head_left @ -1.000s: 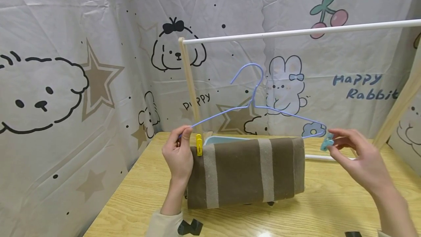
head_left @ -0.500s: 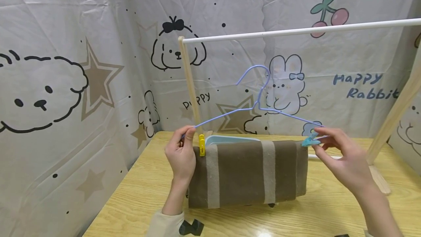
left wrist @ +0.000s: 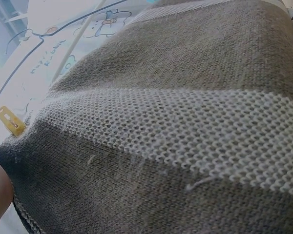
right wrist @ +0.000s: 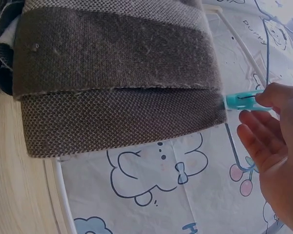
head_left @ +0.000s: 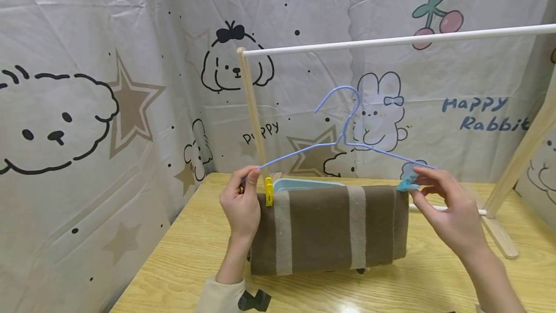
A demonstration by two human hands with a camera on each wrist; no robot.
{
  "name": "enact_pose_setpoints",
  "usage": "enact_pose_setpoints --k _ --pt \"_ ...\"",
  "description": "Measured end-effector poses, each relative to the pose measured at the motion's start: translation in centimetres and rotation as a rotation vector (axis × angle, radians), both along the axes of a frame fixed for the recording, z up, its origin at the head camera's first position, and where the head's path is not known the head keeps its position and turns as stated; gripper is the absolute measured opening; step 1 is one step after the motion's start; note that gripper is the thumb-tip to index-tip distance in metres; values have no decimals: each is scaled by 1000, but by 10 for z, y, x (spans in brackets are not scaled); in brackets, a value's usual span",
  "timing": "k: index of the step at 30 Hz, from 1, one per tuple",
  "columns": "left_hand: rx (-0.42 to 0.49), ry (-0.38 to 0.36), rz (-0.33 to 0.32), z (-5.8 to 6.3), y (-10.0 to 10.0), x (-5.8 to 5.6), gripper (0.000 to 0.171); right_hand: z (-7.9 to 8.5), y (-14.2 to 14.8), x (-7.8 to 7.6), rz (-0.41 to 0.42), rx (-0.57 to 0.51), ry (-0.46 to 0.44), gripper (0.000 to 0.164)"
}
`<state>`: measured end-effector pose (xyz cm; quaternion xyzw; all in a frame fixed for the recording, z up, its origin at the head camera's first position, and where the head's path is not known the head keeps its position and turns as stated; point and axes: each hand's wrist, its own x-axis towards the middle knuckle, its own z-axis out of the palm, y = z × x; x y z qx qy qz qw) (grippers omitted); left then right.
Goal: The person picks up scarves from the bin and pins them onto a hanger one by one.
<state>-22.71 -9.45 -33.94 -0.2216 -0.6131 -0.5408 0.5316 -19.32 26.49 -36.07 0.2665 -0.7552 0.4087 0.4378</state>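
Note:
A brown knit cloth (head_left: pixel 321 231) with pale stripes hangs folded over the lower bar of a blue wire hanger (head_left: pixel 299 149). My left hand (head_left: pixel 241 202) grips the hanger's left corner between thumb and fingers. Beside it a yellow clothespin (head_left: pixel 269 192) sits on the cloth's upper left edge, also visible in the left wrist view. My right hand (head_left: pixel 451 209) pinches a teal clothespin (head_left: pixel 407 183), its tip right at the cloth's upper right corner. In the right wrist view the teal clothespin (right wrist: pixel 244 101) meets the cloth's edge, with the hanger's wire close by.
Behind the hanger stands a rack with a white top rail (head_left: pixel 373 42) and wooden posts (head_left: pixel 252 105). Partly hidden behind the cloth is a light blue container (head_left: pixel 304 184) on the wooden table (head_left: pixel 173 264). A printed curtain (head_left: pixel 143 28) surrounds the table.
My right hand has moved left with the teal clothespin, from beside the hanger's right end to the cloth's upper right corner. The hanger, cloth and left hand have shifted slightly right.

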Motion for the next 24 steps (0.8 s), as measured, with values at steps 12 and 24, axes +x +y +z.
enact_pose_setpoints --k 12,24 --pt "-6 -7 2 0 0 1 22 2 -2 -1 17 1 13 61" --pt "13 -31 -21 1 1 3 19 10 11 10 -91 -38 -26 42"
